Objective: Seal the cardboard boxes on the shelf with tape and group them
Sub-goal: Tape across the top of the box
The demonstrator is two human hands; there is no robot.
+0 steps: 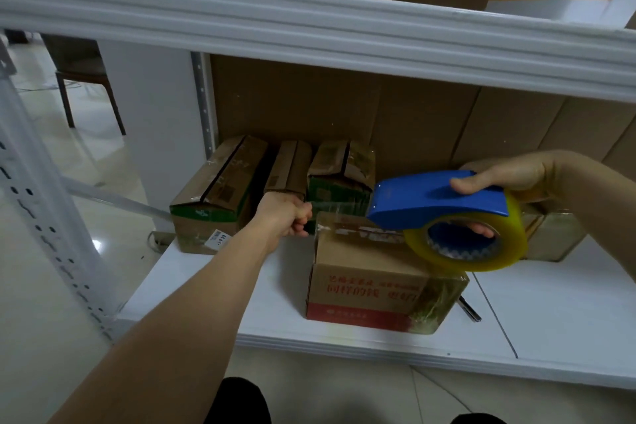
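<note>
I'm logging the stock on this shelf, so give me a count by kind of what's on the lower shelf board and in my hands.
Cardboard boxes: 5, namely three at the back left, one in front, one behind the right hand
Tape dispensers: 1
Tape rolls: 1
Total: 7

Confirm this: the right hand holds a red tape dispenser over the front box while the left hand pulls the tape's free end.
Not quite. The head view shows the tape dispenser is blue, not red. The right hand holds it over the front box while the left hand pulls the tape's free end.
</note>
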